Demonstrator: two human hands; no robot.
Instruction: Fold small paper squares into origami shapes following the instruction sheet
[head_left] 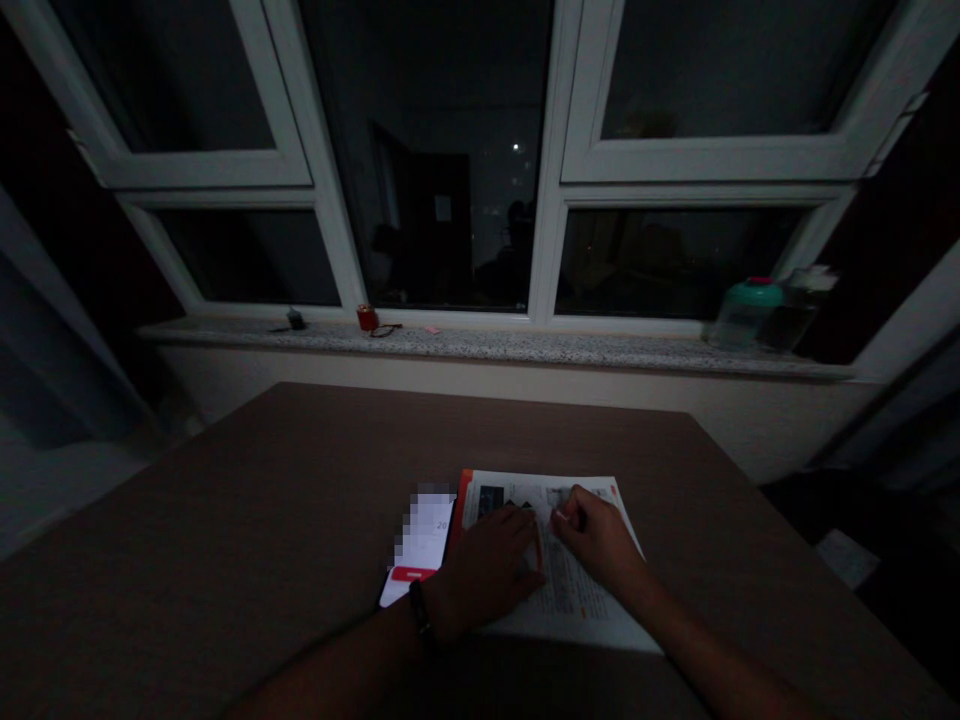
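The printed page [559, 590] lies on the table [337, 440], my left hand [491, 565] flat on it, fingers together; my right hand [596, 535] curls over it, its grip unclear. The lit phone [421, 545] sits just beside, left.

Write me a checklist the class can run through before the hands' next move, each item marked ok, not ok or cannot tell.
1. Printed pages resting on the table: ok.
2. Left hand on the pages: ok, spread over their left part.
3. Right hand free of any object: cannot tell; its fingers are curled and the view is dark.
4. Phone well away from the left hand: not ok, it lies close beside it.
5. Bright light for reading: not ok, the scene is dim.
6. Green-topped container away from the hands: ok, on the windowsill.
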